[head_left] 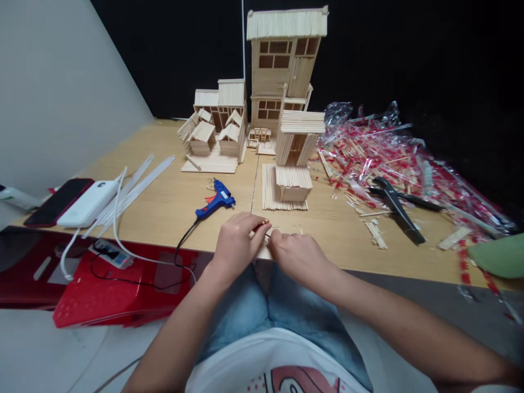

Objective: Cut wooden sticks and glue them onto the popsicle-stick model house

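At the front edge of the table, my left hand (237, 237) and my right hand (301, 256) meet with their fingertips close together. Thumb and fingers of the left hand are pinched on something small that I cannot make out. The right hand is closed in a fist beside it, and a thin dark bit shows between the two. Just beyond them stands a small stick-built house (293, 180) on a slatted base. A blue glue gun (216, 199) lies on its side to the left of my hands, its black cord running off the table edge.
Behind stand a tall stick house (272, 60) and a group of small stick huts (215, 134). Sticks and red-and-clear wrappers (380, 147) heap at right, with black-handled cutters (399, 210) in front. At left lie a white power bank (88, 203), a phone (61, 202) and white strips (139, 188).
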`<state>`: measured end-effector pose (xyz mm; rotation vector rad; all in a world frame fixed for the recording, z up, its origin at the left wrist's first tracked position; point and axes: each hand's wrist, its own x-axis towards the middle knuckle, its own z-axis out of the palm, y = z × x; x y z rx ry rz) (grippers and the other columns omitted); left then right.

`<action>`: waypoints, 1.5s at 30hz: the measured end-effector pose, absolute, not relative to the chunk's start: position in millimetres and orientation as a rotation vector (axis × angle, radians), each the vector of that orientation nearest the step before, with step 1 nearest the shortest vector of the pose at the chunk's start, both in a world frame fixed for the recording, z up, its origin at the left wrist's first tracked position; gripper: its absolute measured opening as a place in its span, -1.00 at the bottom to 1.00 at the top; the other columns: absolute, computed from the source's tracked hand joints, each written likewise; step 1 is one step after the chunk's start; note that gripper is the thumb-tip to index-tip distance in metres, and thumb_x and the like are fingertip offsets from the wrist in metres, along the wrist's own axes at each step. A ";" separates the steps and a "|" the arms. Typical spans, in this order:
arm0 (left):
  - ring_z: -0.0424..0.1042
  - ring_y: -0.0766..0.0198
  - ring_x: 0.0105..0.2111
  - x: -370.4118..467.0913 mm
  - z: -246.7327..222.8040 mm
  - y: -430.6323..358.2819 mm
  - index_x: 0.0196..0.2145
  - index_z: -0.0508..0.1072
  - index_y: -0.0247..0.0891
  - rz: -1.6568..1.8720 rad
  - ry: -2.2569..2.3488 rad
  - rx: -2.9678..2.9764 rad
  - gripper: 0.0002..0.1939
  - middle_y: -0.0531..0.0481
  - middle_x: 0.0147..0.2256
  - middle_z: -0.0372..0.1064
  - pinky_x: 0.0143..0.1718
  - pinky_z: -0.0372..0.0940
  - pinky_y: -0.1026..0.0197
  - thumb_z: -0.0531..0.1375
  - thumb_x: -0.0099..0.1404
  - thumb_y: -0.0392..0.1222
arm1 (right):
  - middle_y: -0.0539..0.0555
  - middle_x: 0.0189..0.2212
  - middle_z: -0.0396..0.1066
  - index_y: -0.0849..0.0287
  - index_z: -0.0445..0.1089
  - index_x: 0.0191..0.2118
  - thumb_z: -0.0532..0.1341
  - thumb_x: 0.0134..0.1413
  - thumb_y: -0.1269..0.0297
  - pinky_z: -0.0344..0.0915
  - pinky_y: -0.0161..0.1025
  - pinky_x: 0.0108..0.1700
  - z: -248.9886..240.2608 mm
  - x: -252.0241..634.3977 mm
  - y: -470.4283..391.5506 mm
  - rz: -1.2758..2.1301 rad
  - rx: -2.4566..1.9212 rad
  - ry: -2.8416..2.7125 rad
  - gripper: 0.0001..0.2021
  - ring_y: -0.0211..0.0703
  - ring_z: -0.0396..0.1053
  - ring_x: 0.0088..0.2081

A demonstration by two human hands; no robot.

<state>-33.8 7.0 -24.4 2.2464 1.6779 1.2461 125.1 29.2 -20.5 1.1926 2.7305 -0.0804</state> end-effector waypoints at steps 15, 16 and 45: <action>0.50 0.18 -0.33 -32.7 -25.1 1.3 -0.33 0.53 -0.29 1.251 1.687 2.267 -0.91 -0.09 -0.35 0.57 -0.25 0.33 0.18 0.21 0.32 -0.28 | 0.34 -0.26 0.54 0.37 0.28 0.00 -0.06 0.28 0.52 0.39 -0.25 -0.21 -11.7 119.4 22.9 -0.184 1.202 2.670 -0.73 -0.02 0.56 -0.23; 0.50 0.18 -0.33 -32.9 -25.3 1.3 -0.33 0.53 -0.28 1.249 1.689 2.264 -0.91 -0.08 -0.35 0.57 -0.25 0.33 0.18 0.21 0.32 -0.27 | 0.33 -0.27 0.54 0.37 0.29 -0.01 -0.06 0.28 0.53 0.39 -0.25 -0.22 -11.6 119.0 22.3 -0.185 1.206 2.671 -0.73 -0.02 0.56 -0.23; 0.47 0.25 -0.39 -47.6 -30.2 -5.6 -0.39 0.56 -0.27 1.607 1.680 1.717 -0.85 -0.06 -0.38 0.55 -0.27 0.34 0.22 0.26 0.27 -0.15 | 0.29 -0.36 0.53 0.34 0.34 -0.13 -0.03 0.23 0.57 0.42 -0.21 -0.26 -12.6 112.8 18.1 -0.117 1.245 2.642 -0.77 0.03 0.57 -0.26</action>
